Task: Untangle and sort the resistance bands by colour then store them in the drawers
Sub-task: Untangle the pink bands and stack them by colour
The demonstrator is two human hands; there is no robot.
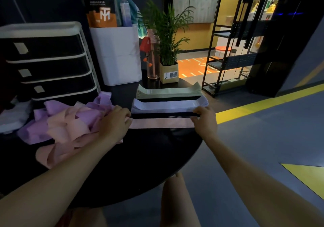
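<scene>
A pink resistance band [162, 123] lies stretched flat on the black round table [140, 156]. My left hand [114, 119] holds its left end and my right hand [204, 121] pinches its right end. Behind it sit a neat stack of pale lilac bands [168, 105] and, farther back, a stack of light green bands [169, 91]. To the left lies a tangled heap of purple and pink bands [70, 123]. A dark drawer unit with a white frame [47, 62] stands at the back left, its three drawers closed.
A white bin [119, 55] with a bag and bottles stands behind the heap. A pink bottle [153, 60] and a potted plant [168, 51] stand at the table's far edge. A black shelf rack [228, 51] rises on the right. My knees are under the table's near edge.
</scene>
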